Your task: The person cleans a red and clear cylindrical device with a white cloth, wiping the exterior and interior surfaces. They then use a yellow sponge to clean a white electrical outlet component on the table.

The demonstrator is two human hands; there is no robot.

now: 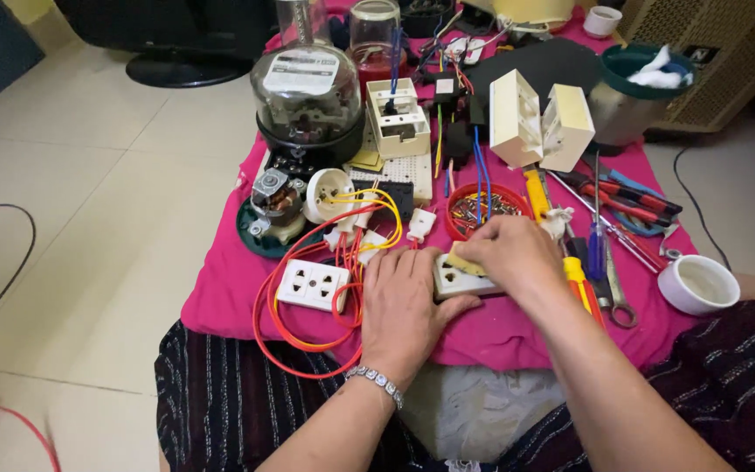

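Observation:
My left hand (405, 306) lies flat on the pink cloth (220, 288), its thumb against a white socket block (458, 280). My right hand (510, 253) covers that block from above, fingers pinching a small yellowish part on top of it. To the left lies a white double socket (312, 285) ringed by loops of red wire (290, 345). Yellow wires (377, 199) run to a round white fitting (329, 192).
A glass-domed electric meter (306, 96) stands at the back. Beside it are white switch boxes (539, 127), a red bowl of small parts (487, 210), screwdrivers and pliers (622, 205), a wrench (619, 297), a white cup (699, 285) and a green pot (631, 92).

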